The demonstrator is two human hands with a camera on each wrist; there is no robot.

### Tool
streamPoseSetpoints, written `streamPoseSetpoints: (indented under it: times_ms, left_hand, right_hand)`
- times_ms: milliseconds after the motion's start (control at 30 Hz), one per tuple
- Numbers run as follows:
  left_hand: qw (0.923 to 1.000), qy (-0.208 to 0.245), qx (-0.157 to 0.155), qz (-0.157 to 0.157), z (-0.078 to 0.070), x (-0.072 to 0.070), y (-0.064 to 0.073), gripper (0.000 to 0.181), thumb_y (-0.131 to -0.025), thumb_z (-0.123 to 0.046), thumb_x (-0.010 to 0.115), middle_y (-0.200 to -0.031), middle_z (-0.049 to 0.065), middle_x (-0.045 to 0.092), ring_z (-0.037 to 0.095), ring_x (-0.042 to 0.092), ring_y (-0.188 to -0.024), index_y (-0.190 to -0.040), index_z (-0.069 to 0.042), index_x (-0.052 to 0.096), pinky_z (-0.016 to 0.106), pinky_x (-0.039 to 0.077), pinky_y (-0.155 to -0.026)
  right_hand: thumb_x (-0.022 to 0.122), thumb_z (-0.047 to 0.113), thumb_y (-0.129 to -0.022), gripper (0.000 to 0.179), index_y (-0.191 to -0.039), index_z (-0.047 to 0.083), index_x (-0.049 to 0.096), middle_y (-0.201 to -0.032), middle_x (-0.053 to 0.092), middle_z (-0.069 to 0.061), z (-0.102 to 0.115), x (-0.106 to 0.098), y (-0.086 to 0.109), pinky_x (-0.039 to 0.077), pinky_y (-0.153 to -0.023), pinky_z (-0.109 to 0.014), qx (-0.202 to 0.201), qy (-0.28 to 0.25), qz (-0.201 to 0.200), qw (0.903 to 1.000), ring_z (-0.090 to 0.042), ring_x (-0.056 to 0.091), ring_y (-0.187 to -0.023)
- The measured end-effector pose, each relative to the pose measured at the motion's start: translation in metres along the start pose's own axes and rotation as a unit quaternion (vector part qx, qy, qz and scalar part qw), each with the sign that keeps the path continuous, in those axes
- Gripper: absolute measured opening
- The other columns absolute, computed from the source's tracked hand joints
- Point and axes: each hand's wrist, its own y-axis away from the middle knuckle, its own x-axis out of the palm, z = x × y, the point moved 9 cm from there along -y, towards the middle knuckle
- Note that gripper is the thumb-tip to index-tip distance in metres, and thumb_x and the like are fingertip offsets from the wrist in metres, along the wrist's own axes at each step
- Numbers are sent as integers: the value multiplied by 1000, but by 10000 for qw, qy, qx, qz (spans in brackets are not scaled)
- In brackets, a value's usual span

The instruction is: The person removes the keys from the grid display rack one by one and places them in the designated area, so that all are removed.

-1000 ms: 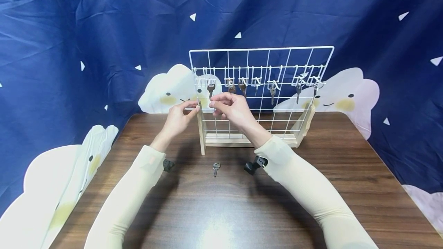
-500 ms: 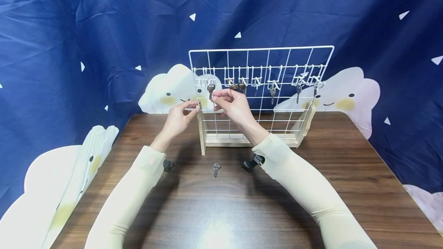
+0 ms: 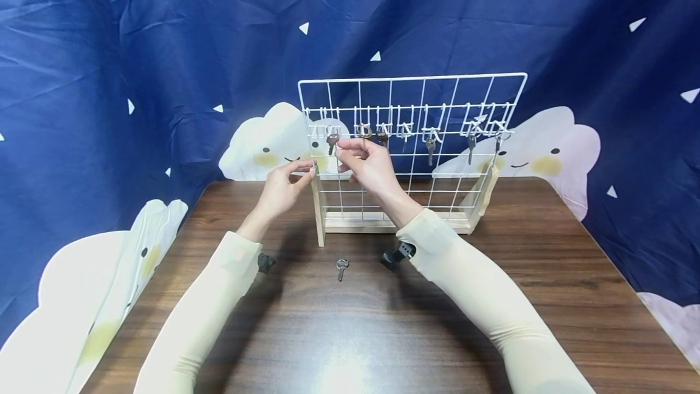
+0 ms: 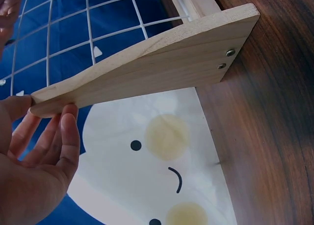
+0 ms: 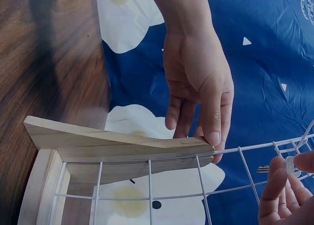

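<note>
My left hand [image 3: 281, 187] pinches the top end of the wooden side panel [image 4: 147, 63] of a white wire grid rack [image 3: 377, 191], thumb on one face and fingers on the other. The fingers of my right hand [image 3: 372, 169] pinch a small clear ribbed piece [image 5: 292, 165] at the rack's left end; its kind cannot be told. Just beside the fingertips a dark-headed key [image 3: 332, 138] hangs from a hook. A key blade [image 5: 263, 169] shows next to the right fingers in the right wrist view. The right hand partly covers the grid behind it.
Several more keys hang along the rack, among them a silver key [image 3: 431, 149] and one farther right [image 3: 472, 148]. A loose key with a ring [image 3: 342, 269] lies on the brown table [image 3: 306, 327] in front. A blue curtain [image 3: 219, 47] hangs behind.
My right hand has risen slightly and shifted a little right, close by the dark-headed key. My left hand stays on the panel, and the loose key has not moved.
</note>
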Motion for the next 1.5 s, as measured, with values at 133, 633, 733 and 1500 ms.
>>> streamPoseSetpoints:
  times_ms: [133, 633, 733, 1500]
  left_hand:
    - [10000, -52, -6, -1, 0, 0, 0, 32, -96, -23, 68, -118, 14, 74, 32, 73, -101, -125, -10, 69, 42, 59, -93]
    - [9999, -79, -59, 32, 1, 0, -1, 31, -96, -24, 68, -119, 13, 73, 32, 73, -103, -124, -12, 69, 43, 58, -94]
    - [10000, -68, -49, 17, 1, -1, -1, 30, -96, -24, 68, -119, 12, 73, 31, 73, -103, -124, -12, 69, 42, 58, -94]
    - [9999, -56, -64, 53, 0, 0, -1, 31, -96, -25, 68, -119, 13, 73, 32, 73, -103, -124, -11, 69, 42, 58, -95]
  right_hand:
    - [71, 17, -92, 28, -117, 6, 69, -93, 74, -4, -2, 0, -1, 50, -47, -20, 11, 13, -56, 10000, -9, 69, -68]
    - [70, 17, -92, 26, -117, 8, 69, -97, 74, -9, -3, 5, -2, 53, -49, -20, -42, 20, -164, 9999, -8, 68, -67]
    - [70, 16, -92, 25, -116, 7, 69, -101, 74, -15, -2, 8, -2, 53, -49, -21, -107, -43, -158, 9998, -8, 68, -66]
    - [70, 18, -94, 15, -104, 7, 71, -85, 77, -8, 5, 9, -4, 49, -45, -20, -347, 78, -350, 9988, -8, 67, -62]
